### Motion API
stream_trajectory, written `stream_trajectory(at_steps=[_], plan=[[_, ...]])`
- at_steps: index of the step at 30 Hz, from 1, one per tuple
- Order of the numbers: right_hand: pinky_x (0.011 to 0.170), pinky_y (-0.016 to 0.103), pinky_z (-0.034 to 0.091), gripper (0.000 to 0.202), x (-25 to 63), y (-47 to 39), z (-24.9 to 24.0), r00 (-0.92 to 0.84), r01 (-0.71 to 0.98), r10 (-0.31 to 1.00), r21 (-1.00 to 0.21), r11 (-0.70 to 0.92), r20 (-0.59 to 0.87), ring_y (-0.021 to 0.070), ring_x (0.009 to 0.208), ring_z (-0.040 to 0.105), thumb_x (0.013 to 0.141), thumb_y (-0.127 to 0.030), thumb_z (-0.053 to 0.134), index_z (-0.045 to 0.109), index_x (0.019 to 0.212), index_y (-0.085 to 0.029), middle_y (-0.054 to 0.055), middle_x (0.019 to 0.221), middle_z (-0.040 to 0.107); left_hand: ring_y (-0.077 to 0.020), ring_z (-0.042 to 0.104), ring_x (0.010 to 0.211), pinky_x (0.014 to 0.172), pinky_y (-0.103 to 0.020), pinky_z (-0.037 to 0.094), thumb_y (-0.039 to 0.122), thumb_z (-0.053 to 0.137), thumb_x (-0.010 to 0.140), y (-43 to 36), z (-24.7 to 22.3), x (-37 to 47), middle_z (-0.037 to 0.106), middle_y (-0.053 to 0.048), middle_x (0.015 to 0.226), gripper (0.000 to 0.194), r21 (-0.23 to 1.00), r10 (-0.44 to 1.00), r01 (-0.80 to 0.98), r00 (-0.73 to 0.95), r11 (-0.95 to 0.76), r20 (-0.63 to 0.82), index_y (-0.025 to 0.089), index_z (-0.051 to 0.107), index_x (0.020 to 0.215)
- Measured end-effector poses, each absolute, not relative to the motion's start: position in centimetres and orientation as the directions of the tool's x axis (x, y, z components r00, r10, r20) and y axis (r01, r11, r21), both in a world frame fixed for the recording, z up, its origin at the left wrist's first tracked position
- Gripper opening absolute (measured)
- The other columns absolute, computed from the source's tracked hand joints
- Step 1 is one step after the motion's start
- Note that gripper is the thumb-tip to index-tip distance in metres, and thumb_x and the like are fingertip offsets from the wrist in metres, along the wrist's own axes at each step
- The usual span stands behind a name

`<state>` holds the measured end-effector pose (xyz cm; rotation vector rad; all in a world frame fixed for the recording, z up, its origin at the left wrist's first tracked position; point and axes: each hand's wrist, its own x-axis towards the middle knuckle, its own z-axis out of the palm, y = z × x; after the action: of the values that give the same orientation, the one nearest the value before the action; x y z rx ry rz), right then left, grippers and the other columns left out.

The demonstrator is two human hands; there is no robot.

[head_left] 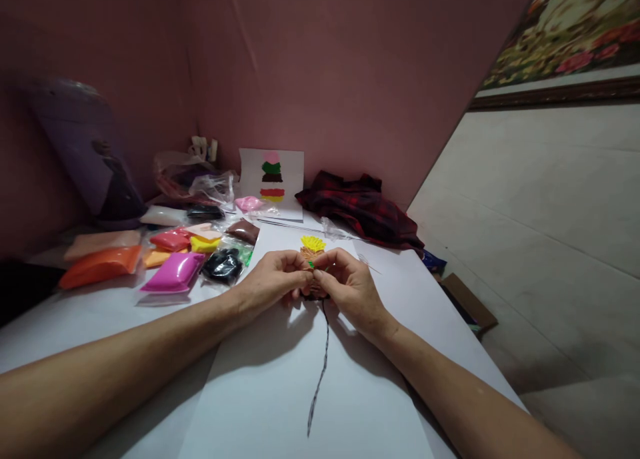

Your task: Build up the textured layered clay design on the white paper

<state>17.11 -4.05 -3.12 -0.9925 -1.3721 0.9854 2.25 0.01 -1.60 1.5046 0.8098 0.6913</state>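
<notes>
A small layered piece (313, 251), yellow on top with brown, green and dark parts below, lies on the white paper (280, 399). My left hand (277, 276) pinches at its left side, the fingertips on a bit of green in its middle. From the right, my right hand (350, 286) meets it there with thumb and finger pressed together. The fingers hide much of the piece and whatever small bit they grip. A thin dark twisted strand (323, 372) runs from its lower edge down the paper toward me.
Clay packets in several colours, such as magenta (175, 272), orange (103, 267) and black (223, 266), lie at the left. Behind stands a card (247, 179) with coloured layers. A dark red plaid cloth (365, 209) sits at the back, a purple case (95, 159) at the back left.
</notes>
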Motion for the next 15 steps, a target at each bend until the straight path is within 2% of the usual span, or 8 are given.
stream_trajectory(at_steps=[6,15], plan=[[0.055,0.025,0.05,0.007,17.01,-4.06,-3.02,-0.023,0.009,0.957,-0.957,0.29,0.29,0.0113,0.056,0.06,0.076,-0.02,0.06,0.055,0.08,-0.018,-0.002,0.063,0.06,-0.0076,0.05,0.044,0.041,-0.018,0.038,0.03,0.063,0.069,0.03,-1.63,2.15,0.055,0.003,0.055,0.02,0.995,0.808,0.096,0.588,-0.018,-0.042,0.015,0.051,0.073],[0.055,0.026,0.049,0.005,17.1,-4.09,-3.1,0.002,0.089,0.95,-0.946,0.31,0.312,0.0112,0.057,0.058,0.076,-0.02,0.059,0.056,0.08,-0.018,-0.001,0.065,0.059,-0.0074,0.048,0.043,0.04,-0.018,0.038,0.03,0.065,0.066,-0.01,-1.52,2.27,0.054,0.003,0.054,0.021,0.997,0.815,0.077,0.578,-0.006,-0.04,0.015,0.051,0.071]])
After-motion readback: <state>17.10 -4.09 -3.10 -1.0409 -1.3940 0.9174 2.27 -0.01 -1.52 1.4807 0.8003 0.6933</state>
